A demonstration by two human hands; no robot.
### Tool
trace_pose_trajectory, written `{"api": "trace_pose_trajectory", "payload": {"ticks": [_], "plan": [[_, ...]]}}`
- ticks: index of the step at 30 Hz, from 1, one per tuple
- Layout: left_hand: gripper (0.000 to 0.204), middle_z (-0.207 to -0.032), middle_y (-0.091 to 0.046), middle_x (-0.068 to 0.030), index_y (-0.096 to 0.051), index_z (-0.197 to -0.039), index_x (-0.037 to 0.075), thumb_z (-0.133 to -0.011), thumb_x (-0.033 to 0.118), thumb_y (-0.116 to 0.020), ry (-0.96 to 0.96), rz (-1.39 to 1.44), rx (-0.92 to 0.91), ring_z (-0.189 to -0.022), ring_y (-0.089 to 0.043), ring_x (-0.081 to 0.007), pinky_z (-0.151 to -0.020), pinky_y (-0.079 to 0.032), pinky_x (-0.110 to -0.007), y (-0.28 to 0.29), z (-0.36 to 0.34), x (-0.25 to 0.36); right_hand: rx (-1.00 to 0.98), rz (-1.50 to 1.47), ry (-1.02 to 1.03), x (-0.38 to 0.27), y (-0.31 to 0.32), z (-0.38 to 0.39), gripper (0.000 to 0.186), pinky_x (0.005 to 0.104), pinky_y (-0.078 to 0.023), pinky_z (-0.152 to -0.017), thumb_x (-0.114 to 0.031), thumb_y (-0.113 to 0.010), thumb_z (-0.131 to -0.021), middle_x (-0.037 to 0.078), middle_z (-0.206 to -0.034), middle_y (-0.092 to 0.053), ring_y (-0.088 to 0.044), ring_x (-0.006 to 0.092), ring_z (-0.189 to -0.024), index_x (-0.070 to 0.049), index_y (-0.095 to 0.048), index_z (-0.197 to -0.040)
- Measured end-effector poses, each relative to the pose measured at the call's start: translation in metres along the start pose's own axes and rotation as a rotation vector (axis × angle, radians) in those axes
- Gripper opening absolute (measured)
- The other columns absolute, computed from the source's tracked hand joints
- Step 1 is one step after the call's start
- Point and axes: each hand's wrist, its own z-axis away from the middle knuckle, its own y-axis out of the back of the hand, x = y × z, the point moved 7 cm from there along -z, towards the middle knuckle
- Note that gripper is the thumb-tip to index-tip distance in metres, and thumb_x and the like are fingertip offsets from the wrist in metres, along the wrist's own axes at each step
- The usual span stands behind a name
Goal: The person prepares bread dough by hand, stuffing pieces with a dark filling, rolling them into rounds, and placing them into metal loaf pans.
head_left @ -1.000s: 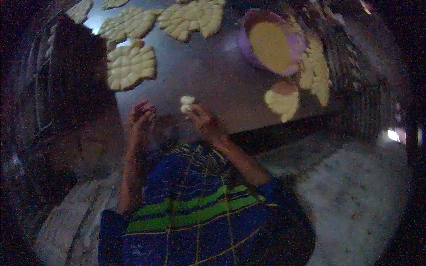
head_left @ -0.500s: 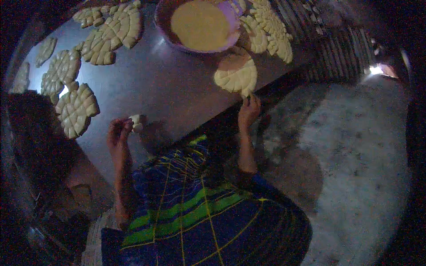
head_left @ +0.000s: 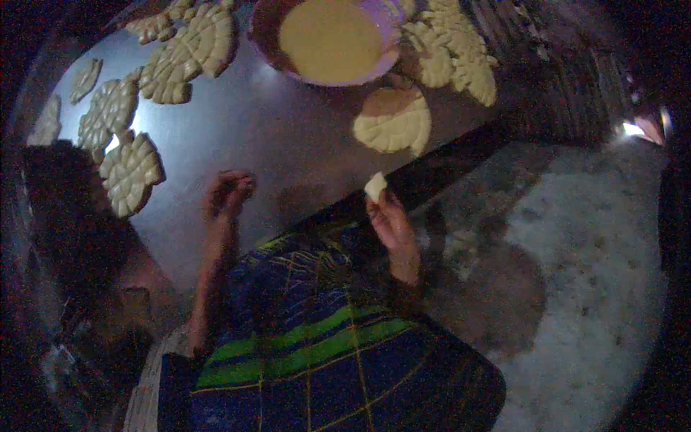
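Note:
My right hand grips a small pale piece of dough between thumb and fingertips, over the table's front edge. Beyond it lies a round, flat dough cake scored into wedges; its far part is in brownish shade. My left hand hovers above the metal table, fingers curled and pressed together. Whatever it may hold is hidden in blur and shadow. Left of it sits a cluster of pale dough pieces joined like petals.
A purple basin of yellowish batter or paste stands at the far middle. More scored dough lies far left, and further pieces far right. Dark slatted material is beyond the right end; a stained floor stretches right.
My right hand has pulled back from the round dough cake with a piece in its fingers. My left hand has moved right; the white piece seen at its fingertips no longer shows.

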Motion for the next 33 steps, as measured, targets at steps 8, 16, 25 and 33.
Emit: {"api": "trace_pose_trajectory", "payload": {"ticks": [8, 16, 25, 33], "plan": [[0.030, -0.112, -0.065, -0.0098, -0.065, -0.100, 0.006, -0.081, 0.027, -0.072, -1.134, -0.819, 0.094, -0.106, -0.061, -0.0259, -0.091, -0.048, -0.039, -0.109, 0.057, 0.111, -0.343, 1.011, 0.206, 0.019, -0.147, 0.018, 0.032, 0.0283, -0.051, -0.084, -0.001, -0.065, -0.086, 0.008, -0.108, -0.065, -0.063, 0.0180, -0.095, -0.001, -0.059, -0.117], [0.029, -0.093, -0.067, -0.0080, -0.067, -0.089, 0.009, -0.073, 0.031, -0.078, -1.316, -0.929, 0.187, -0.086, -0.066, -0.0248, -0.071, -0.053, -0.038, -0.147, 0.060, 0.125, -0.811, 1.271, 0.385, -0.023, -0.168, 0.038, 0.029, 0.0290, -0.052, -0.083, 0.000, -0.066, -0.085, 0.007, -0.104, -0.066, -0.064, 0.0183, -0.092, -0.002, -0.063, -0.113], [0.042, -0.104, -0.064, -0.0160, -0.061, -0.114, 0.002, -0.083, 0.030, -0.068, -0.773, -0.300, -0.247, -0.098, -0.063, -0.0326, -0.084, -0.049, -0.040, -0.166, 0.012, 0.102, -0.955, 1.243, 0.361, -0.087, -0.187, 0.008, 0.026, 0.0298, -0.053, -0.082, 0.000, -0.067, -0.084, 0.006, -0.100, -0.068, -0.065, 0.0187, -0.089, -0.003, -0.067, -0.109], [0.022, -0.100, -0.067, -0.0115, -0.064, -0.107, 0.001, -0.093, 0.016, -0.058, -0.270, -0.373, -0.002, -0.092, -0.064, -0.0188, -0.081, -0.049, -0.031, -0.103, -0.003, 0.009, -0.841, 1.528, 0.321, -0.170, -0.273, -0.133, 0.031, 0.0341, -0.054, -0.077, -0.010, -0.072, -0.081, 0.009, -0.102, -0.071, -0.069, 0.0219, -0.087, -0.008, -0.070, -0.113]]}}
